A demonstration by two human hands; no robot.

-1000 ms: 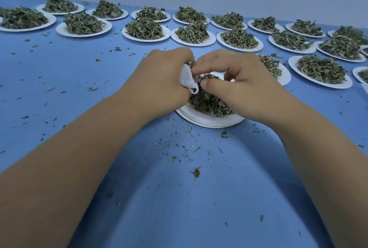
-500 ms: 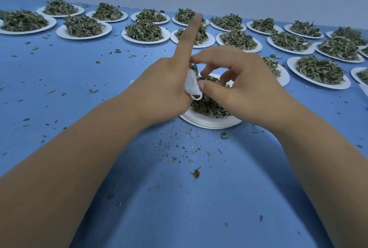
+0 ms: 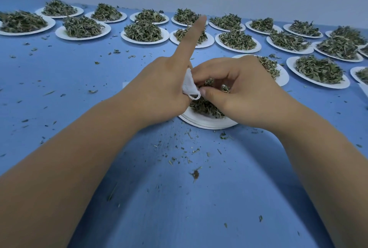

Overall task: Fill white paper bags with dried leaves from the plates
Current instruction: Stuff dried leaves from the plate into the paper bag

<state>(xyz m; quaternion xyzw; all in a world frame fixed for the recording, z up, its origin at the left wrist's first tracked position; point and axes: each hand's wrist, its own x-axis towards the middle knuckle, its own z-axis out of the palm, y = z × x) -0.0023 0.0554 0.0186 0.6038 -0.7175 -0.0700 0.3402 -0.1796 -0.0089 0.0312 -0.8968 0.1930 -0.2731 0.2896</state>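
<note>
A small white paper bag (image 3: 188, 86) is held in my left hand (image 3: 165, 90), whose index finger sticks straight up while the other fingers curl round the bag. My right hand (image 3: 237, 92) is beside it, its fingers curled over a pinch of dried leaves (image 3: 208, 82) at the bag's mouth. Both hands hover over a stack of white plates (image 3: 207, 122) with a low pile of dried leaves (image 3: 205, 108) on top. The bag's opening is hidden by my fingers.
Many white plates heaped with dried leaves, such as one plate (image 3: 142, 39) and another plate (image 3: 318, 80), stand in rows across the back and right of the blue table (image 3: 59, 88). Leaf crumbs (image 3: 196, 174) lie scattered near the table's front.
My left index finger rose from curled to pointing up and stays up. My right hand has closed further down over the leaves at the bag's mouth.
</note>
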